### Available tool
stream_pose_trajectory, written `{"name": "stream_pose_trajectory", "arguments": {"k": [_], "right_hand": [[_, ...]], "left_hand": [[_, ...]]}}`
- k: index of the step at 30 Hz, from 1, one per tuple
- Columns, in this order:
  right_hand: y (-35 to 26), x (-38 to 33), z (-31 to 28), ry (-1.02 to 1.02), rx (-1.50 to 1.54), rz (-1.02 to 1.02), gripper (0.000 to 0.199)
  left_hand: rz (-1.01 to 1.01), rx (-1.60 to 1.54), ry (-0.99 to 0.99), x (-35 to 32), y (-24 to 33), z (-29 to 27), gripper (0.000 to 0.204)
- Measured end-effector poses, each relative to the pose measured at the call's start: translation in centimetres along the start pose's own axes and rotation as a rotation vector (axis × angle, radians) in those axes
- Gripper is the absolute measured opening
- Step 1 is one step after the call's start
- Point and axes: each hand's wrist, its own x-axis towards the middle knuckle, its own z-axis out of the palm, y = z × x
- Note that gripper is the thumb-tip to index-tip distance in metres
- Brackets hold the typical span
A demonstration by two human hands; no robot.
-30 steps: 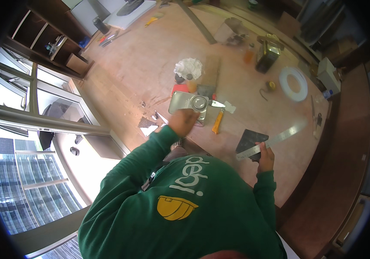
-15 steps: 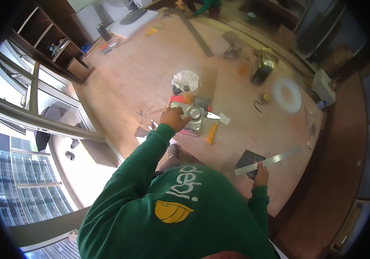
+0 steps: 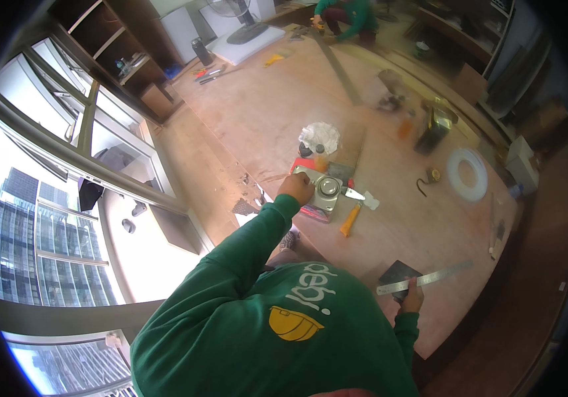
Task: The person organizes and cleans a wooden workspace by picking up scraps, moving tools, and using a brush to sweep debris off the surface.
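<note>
My left hand is closed, with fingers curled at the left edge of a rectangular metal tin; what they hold, if anything, is hidden. A round metal lid sits on the tin's top, just right of that hand. Lower right, my right hand grips a steel ruler together with a dark flat sheet. Close to the tin lie a putty knife and an orange-handled tool. Behind it stands a small amber bottle.
Crumpled white paper lies beyond the tin on the wooden table. To the right are a white ring-shaped roll, a tape measure and a yellow-black can. Another person crouches at the far side. A fan stands far left.
My left hand has drawn back from the round lid to the tin's left edge, and its fingers have curled in. The view has shifted; my right hand still holds the ruler and sheet.
</note>
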Motion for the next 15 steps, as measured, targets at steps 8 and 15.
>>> {"name": "stream_pose_trajectory", "arguments": {"k": [8, 15], "right_hand": [[0.5, 1.6, -0.5, -0.048, -0.032, -0.008, 0.041], [1.3, 2.5, -0.3, 0.007, -0.038, 0.025, 0.040]], "left_hand": [[-0.147, -0.256, -0.046, 2.3, -3.0, 2.1, 0.029], [-0.159, -0.461, -0.348, 2.3, -0.6, 0.4, 0.022]]}}
